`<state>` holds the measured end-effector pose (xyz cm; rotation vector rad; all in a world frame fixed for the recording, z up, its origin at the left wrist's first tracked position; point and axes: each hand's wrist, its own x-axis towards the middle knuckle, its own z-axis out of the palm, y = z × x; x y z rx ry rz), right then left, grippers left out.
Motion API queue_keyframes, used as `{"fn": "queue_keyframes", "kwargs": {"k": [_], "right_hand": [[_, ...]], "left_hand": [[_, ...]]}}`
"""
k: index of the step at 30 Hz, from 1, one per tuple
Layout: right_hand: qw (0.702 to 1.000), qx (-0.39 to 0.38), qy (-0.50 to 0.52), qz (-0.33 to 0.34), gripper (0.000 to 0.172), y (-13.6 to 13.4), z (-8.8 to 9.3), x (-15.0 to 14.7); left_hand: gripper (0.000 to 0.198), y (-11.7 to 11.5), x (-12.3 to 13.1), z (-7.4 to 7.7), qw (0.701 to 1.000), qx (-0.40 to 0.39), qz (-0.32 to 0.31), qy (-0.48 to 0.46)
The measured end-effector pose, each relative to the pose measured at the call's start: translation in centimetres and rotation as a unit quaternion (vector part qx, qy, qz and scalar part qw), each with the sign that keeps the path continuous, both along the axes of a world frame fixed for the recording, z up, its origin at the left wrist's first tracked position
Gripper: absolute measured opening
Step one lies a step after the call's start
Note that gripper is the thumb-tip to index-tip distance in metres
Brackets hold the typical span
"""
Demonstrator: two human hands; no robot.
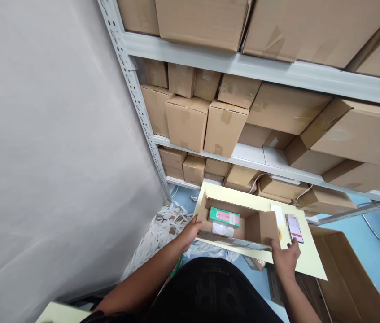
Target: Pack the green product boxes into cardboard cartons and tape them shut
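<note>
An open cardboard box rests on or just above the pale yellow table, between my two hands. My left hand grips its left end, with the thumb over the rim. At the opposite end, my right hand has its fingers on the box's near right corner, below a raised flap, while the thumb sticks out to the side. Inside the box lies a small green and pink package at the left. White paper shows beneath and in front of it. The undersides of both hands are hidden.
A phone lies on the table right of the box, beside a white card. Metal shelves full of cardboard boxes stand behind. Shredded white paper covers the floor at left. A large open carton stands at right.
</note>
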<state>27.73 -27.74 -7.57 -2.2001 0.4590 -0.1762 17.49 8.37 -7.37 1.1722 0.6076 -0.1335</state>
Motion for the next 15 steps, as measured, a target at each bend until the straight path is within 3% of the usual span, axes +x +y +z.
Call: {"fn": "queue_keyframes", "kwargs": {"k": [1,3,6,7,10,15], "right_hand": [[0.999,0.027,0.039,-0.019,0.114,-0.1,-0.4,-0.7],[0.979,0.151,0.137,-0.028,0.102,-0.3,-1.6,-1.7],[0.910,0.350,0.221,0.031,0.071,-0.5,-3.4,-1.3],[0.898,0.372,0.232,0.040,0.065,-0.5,-3.9,-0.7],[0.898,0.348,0.263,0.052,0.056,-0.8,-4.8,2.2],[0.872,0.342,0.312,0.160,0.048,-1.8,-5.0,6.9]], "left_hand": [[0.057,-0.2,-0.2,-0.2,0.999,-0.024,0.031,0.027],[0.058,-0.8,-0.7,-0.7,0.994,-0.051,0.078,0.057],[0.054,-2.1,-1.4,-1.8,0.993,-0.028,0.112,0.029],[0.050,-2.7,-1.6,-2.2,0.992,-0.009,0.122,0.024],[0.041,-4.9,-1.8,-3.0,0.989,0.002,0.142,0.047],[0.032,-8.8,-1.7,-3.0,0.985,-0.026,0.169,0.030]]}}
